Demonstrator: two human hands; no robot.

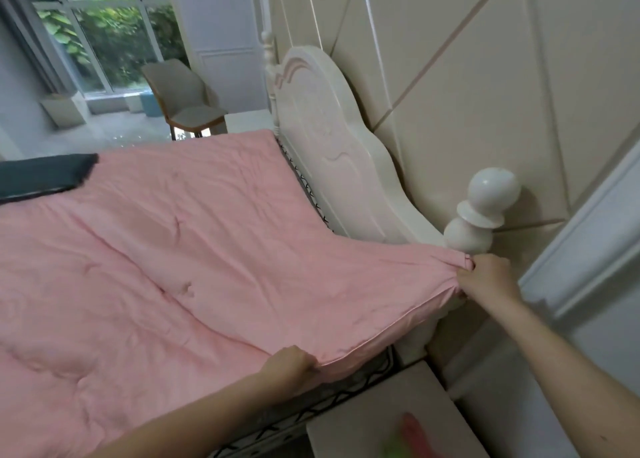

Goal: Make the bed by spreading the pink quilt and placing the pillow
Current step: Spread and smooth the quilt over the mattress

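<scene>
Pink quilt (166, 249) is spread over the bed. Its corner is pinched by right hand (486, 277) beside the bedpost (481, 211); its edge is gripped in the curled fingers of left hand (289, 362)

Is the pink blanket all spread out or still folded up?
Spread out. The pink quilt lies flat across the bed, while both hands, left and right, grip its near corner.

I note a plain pink quilt (166, 236). The headboard (332, 146) and its bedpost finial (485, 208) are glossy cream-white. A dark teal fabric (41, 177) lies at left. The mattress edge (322, 402) shows a black crisscross pattern on white. The chair (183, 97) is grey.
</scene>
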